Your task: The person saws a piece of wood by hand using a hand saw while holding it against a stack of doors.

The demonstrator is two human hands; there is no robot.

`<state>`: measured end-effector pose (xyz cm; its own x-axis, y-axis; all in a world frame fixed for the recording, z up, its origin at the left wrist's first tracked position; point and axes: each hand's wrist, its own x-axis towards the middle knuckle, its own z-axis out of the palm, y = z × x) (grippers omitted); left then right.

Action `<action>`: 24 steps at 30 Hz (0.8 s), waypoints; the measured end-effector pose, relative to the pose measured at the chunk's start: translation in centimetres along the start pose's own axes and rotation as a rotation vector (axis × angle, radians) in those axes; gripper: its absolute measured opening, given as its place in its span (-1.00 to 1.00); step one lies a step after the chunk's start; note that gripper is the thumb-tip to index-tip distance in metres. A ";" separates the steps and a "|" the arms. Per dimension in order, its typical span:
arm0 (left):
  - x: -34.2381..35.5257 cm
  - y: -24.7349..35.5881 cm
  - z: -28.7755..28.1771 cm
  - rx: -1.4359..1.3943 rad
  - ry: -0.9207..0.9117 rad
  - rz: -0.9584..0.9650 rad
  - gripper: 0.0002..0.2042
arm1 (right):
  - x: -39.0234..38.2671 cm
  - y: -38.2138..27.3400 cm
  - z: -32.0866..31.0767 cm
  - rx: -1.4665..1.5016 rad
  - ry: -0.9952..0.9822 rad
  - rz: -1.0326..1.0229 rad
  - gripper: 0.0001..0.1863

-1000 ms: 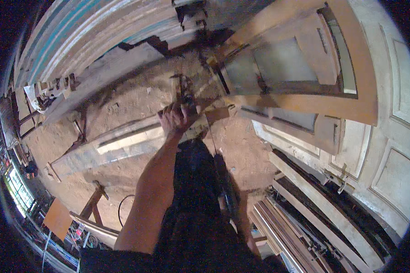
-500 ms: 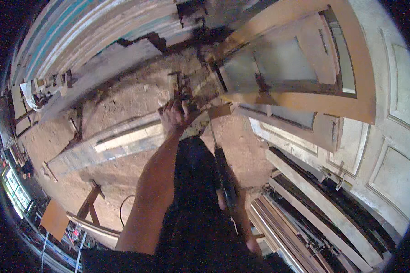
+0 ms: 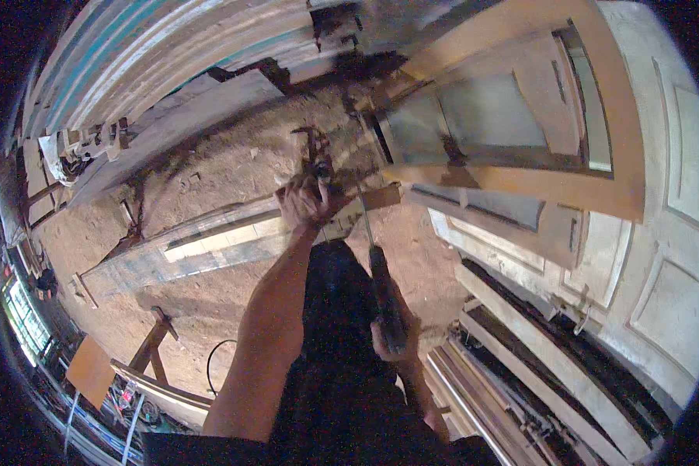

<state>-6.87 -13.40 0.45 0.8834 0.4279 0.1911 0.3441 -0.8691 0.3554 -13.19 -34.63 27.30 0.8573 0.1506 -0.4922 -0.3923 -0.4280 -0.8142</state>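
My left hand (image 3: 306, 200) lies on a short wooden board (image 3: 382, 197) across the bench plank, its fingers partly curled over the edge beside a dark metal clamp (image 3: 312, 147). In my right hand (image 3: 394, 346), closer to my body, is the dark handle of what looks like a handsaw (image 3: 375, 268), seen nearly edge-on. Its thin blade reaches up to the board, just right of my left hand. Shadow hides exactly where blade and wood meet.
A long low bench plank (image 3: 132, 264) runs left over the earthen floor. Framed door panels (image 3: 512, 177) and a white door (image 3: 672, 287) stand at right. Timber strips (image 3: 474, 400) lie at lower right, stacked boards (image 3: 171, 46) at far left, a wooden trestle (image 3: 154, 342) at lower left.
The view has shifted slightly. More of my right hand shows around the saw handle. My left hand stays on the board.
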 end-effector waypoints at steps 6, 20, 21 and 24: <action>1.8 -0.7 0.7 0.021 -0.362 -0.188 -0.54 | -1.2 -0.7 -0.7 -0.002 -0.045 0.158 -0.28; 0.8 -2.2 0.7 0.245 -0.187 0.217 -0.59 | -1.0 3.5 -0.5 -0.104 -0.082 0.125 -0.31; 0.6 -0.9 1.0 0.204 -0.247 0.180 -0.60 | -3.7 3.9 -1.5 -0.091 -0.042 0.142 -0.31; 2.0 0.0 0.4 0.075 -0.483 -0.076 -0.61 | -11.9 4.8 -5.1 -0.099 -0.053 0.153 -0.32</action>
<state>-4.99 -12.60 0.49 0.8953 0.3423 -0.2852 0.4196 -0.8629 0.2815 -23.61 -43.00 30.86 0.7705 0.1222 -0.6256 -0.4798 -0.5349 -0.6954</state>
